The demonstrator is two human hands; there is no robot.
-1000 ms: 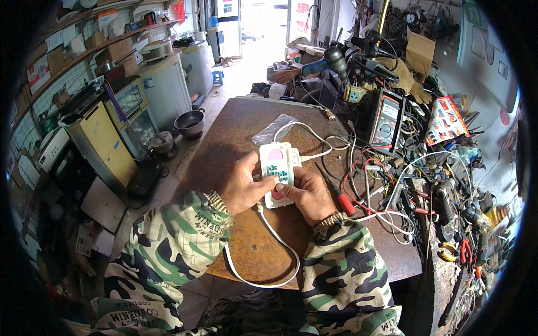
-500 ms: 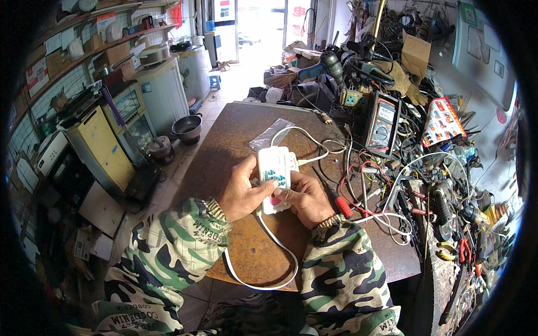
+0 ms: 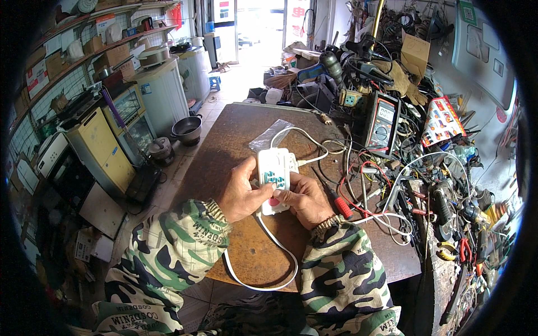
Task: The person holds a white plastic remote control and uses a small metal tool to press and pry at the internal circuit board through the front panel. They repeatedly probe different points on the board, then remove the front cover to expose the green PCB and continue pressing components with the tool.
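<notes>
A white power strip with green-marked sockets and a red patch near its lower end is held over the wooden table. My left hand closes on its left side, thumb lying across the front. From the right, my right hand grips the lower part, and its thumb tip rests beside the red patch. Behind the strip, partly hidden, sits another white piece with a white cord leaving it. A second white cord loops down from the strip's lower end past the table's front edge.
A clear plastic bag lies on the wooden table beyond my hands. To the right are a multimeter, a red-handled test probe, pliers and heaped cables. A dark pot stands on the floor at left.
</notes>
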